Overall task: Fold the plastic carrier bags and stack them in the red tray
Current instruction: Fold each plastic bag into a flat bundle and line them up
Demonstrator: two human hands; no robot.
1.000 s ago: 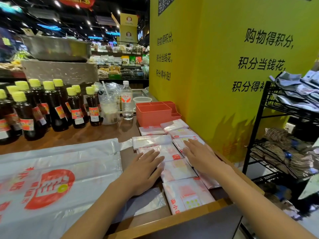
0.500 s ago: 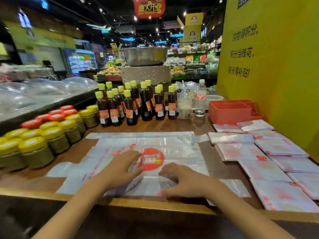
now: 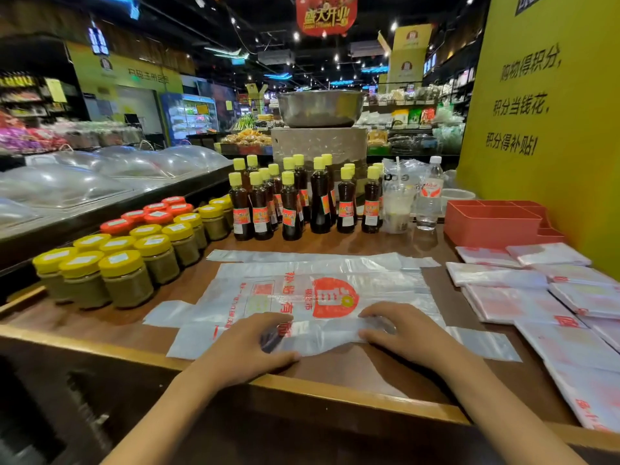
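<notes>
My left hand (image 3: pixel 258 344) and right hand (image 3: pixel 399 333) pinch the near edge of the carrier bag (image 3: pixel 312 297), flat on the table (image 3: pixel 369 370). A loose grip lets slick plastic slide, skewing the fold. The red tray (image 3: pixel 493 223) waits beyond.

A big shop with a dark ceiling (image 3: pixel 188 21) and many small bright lights. A red sign (image 3: pixel 326 13) hangs up high, far behind the grip. A yellow wall (image 3: pixel 550 135) with black writing stands on the right of the grip. The wooden counter (image 3: pixel 339 391) runs under it. Brown bottles (image 3: pixel 292 199) with yellow caps stand behind the grip, and jars (image 3: pixel 124 263) sit to the left of it. Clear domes (image 3: pixel 100 176) cover food far left. A metal bowl (image 3: pixel 320 107) sits on a stone block (image 3: pixel 318 144) behind the bottles.
</notes>
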